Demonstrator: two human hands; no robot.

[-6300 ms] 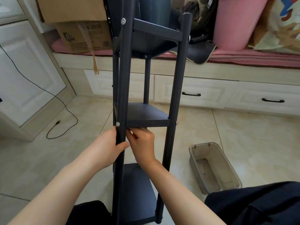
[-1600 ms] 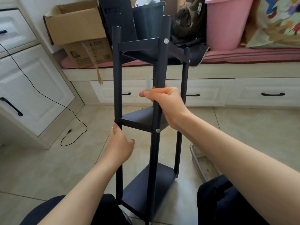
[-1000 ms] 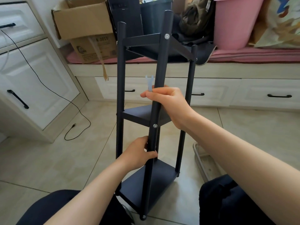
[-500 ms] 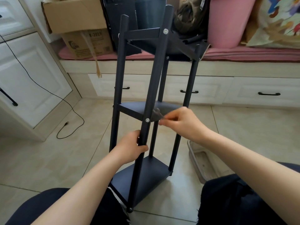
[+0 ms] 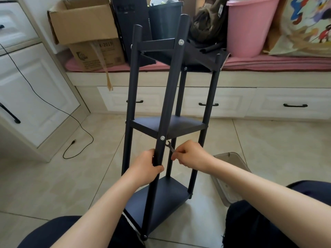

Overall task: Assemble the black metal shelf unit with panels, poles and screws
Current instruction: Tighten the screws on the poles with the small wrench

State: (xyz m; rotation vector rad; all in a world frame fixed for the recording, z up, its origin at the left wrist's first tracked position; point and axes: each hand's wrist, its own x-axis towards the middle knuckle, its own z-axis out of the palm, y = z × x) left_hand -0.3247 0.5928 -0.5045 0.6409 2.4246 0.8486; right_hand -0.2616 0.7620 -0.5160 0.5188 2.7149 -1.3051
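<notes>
I see a beige tiled floor [image 5: 268, 144] running up to a white drawer bench [image 5: 268, 102] with a cardboard box [image 5: 84, 29] and a pink bucket [image 5: 249, 27] on top. On the floor right in front of me stands the black shelf unit [image 5: 166, 126], 3 panels joined by 4 poles. A grey plastic bin [image 5: 231, 178] sits just beside it. My left hand [image 5: 145, 169] is wrapped around the nearest pole [image 5: 172, 90], below the middle panel's screw [image 5: 162, 138]. My right hand [image 5: 189, 156] pinches a small wrench [image 5: 169, 146], its head just beside that screw.
</notes>
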